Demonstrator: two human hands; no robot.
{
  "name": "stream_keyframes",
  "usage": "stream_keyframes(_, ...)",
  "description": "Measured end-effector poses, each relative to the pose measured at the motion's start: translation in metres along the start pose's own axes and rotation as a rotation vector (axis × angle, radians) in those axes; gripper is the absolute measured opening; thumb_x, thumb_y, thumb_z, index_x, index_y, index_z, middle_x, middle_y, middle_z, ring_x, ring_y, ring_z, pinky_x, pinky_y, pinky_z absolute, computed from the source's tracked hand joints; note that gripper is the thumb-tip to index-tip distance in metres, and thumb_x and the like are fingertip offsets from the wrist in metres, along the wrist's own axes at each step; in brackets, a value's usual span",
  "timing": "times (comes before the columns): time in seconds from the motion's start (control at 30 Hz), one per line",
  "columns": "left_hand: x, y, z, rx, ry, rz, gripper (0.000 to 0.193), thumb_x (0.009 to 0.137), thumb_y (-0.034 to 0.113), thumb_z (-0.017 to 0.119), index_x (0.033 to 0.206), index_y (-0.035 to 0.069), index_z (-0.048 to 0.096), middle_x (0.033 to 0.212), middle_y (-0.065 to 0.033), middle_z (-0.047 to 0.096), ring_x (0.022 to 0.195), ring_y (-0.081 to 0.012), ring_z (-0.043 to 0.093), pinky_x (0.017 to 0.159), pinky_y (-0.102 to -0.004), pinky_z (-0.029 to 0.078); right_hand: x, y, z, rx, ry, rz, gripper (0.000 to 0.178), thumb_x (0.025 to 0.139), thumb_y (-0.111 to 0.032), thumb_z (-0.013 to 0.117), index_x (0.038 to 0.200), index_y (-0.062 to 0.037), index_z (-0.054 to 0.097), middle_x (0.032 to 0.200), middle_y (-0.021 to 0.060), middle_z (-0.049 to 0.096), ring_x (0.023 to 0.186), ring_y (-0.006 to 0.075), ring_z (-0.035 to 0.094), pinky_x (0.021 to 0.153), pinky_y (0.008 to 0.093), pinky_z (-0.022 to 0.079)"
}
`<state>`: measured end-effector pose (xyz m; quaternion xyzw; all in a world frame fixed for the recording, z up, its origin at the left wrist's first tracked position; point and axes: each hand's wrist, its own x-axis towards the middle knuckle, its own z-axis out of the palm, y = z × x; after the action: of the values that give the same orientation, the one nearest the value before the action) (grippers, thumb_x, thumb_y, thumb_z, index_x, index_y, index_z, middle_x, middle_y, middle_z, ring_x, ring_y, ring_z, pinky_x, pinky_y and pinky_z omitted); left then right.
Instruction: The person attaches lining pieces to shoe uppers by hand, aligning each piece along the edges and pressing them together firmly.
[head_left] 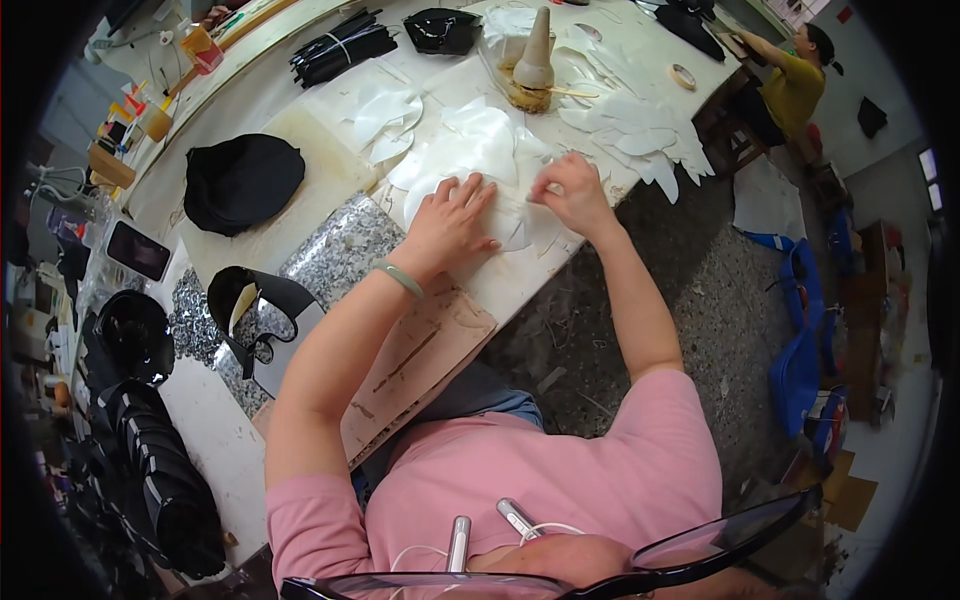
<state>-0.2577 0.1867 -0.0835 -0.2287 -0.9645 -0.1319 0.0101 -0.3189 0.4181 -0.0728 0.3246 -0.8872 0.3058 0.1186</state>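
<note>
My left hand [452,222] lies with fingers spread on glossy white cut sheet pieces [472,142], pressing them to the worktable. Just to its right, my right hand [574,194] has its thumb and fingertips pinched together, close to the edge of a pale piece. Whatever is between those fingertips is too small to make out. Another white stack [640,140] of cut pieces spreads beyond my right hand, and a few more white pieces [388,118] lie past my left hand. Beyond the pile stands a cone-topped pot [534,70] with yellowish residue around its base.
On the left are a black fabric piece [244,182], a black curved cut-out part [240,310], a phone [138,250] and a long row of nested black parts [160,470]. Black strips [342,46] lie bundled at the back. A person in yellow [795,90] sits far right.
</note>
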Motion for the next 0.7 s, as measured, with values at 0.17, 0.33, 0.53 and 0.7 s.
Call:
stream_keyframes(0.17,0.001,-0.005,-0.003,-0.029,0.019,0.007,0.077,0.073,0.042,0.072,0.137,0.013,0.039,0.142,-0.0089,0.037,0.125,-0.0362,0.038,0.096,-0.0411,0.043,-0.043,-0.068,-0.075,0.215,-0.153,-0.130,0.015,0.060,0.006,0.067,0.070,-0.0038,0.063,0.072,0.0058,0.062,0.071,0.0224,0.057,0.063,0.0318,0.044)
stream_keyframes(0.33,-0.017,-0.006,-0.007,-0.192,0.097,-0.050,0.057,0.081,0.032,0.069,0.129,0.011,0.049,0.140,-0.0174,0.037,0.125,-0.0379,0.036,0.097,-0.0416,0.042,-0.059,-0.118,-0.090,0.357,-0.103,-0.322,0.024,0.058,0.016,0.067,0.075,0.0001,0.063,0.075,0.0096,0.062,0.067,0.0201,0.057,0.056,0.0276,0.044)
stream_keyframes(0.53,-0.140,0.040,-0.069,-1.151,0.024,-0.281,0.040,0.090,0.023,0.063,0.121,-0.001,0.056,0.104,-0.0068,0.062,0.090,-0.0116,0.060,0.078,-0.0261,0.050,-0.057,-0.156,-0.029,0.924,0.045,0.200,0.015,0.076,0.011,0.069,0.083,0.0006,0.061,0.084,0.0049,0.062,0.070,0.0086,0.057,0.056,0.0204,0.045)
stream_keyframes(0.7,-0.249,0.052,-0.064,-1.192,0.382,-0.708,0.030,0.086,0.009,0.067,0.114,0.000,0.059,0.097,-0.0065,0.062,0.072,-0.0085,0.062,0.060,-0.0194,0.051,-0.044,-0.189,0.040,1.092,-0.528,0.337,0.041,0.080,0.007,0.066,0.117,0.0023,0.047,0.096,0.0091,0.059,0.070,0.0151,0.064,0.057,0.0246,0.053)
